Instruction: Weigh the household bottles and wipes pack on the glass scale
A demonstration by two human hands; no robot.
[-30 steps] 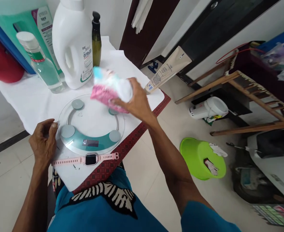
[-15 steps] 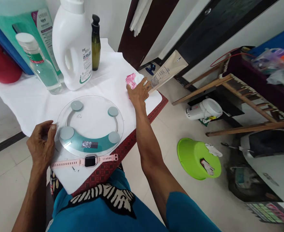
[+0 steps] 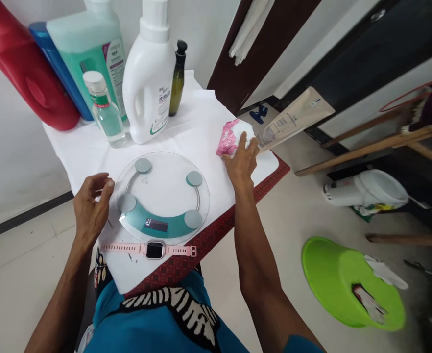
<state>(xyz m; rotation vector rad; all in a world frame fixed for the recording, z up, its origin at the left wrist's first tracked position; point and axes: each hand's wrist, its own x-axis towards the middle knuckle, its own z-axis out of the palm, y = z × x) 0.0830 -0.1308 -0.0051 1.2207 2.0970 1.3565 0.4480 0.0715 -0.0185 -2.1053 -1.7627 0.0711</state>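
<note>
A round glass bathroom scale (image 3: 164, 189) with a teal band lies on the white cloth, its small display mostly dark. Beside its left rim is my left hand (image 3: 93, 203), loosely curled with a gap between thumb and fingers, holding nothing. My right hand (image 3: 242, 164) grips a pink and white packet (image 3: 227, 138) near the table's right edge, thumb on the pink side and fingers over the white part. Just beyond those fingers stands a tilted beige tube-shaped package (image 3: 293, 117). A smartwatch (image 3: 155, 250) with a pink strap lies in front of the scale.
Along the back stand a red bottle (image 3: 36, 83), a teal jug (image 3: 91, 49), a clear bottle (image 3: 108, 117), a white detergent bottle (image 3: 148, 88) and an olive pump bottle (image 3: 177, 81). A green tub (image 3: 326, 274) and white bucket (image 3: 366, 189) are on the floor at right.
The camera view has shifted, so everything sits further right. More of the pink packet shows under my right hand. The scale's bright digits have changed to a fainter reading.
</note>
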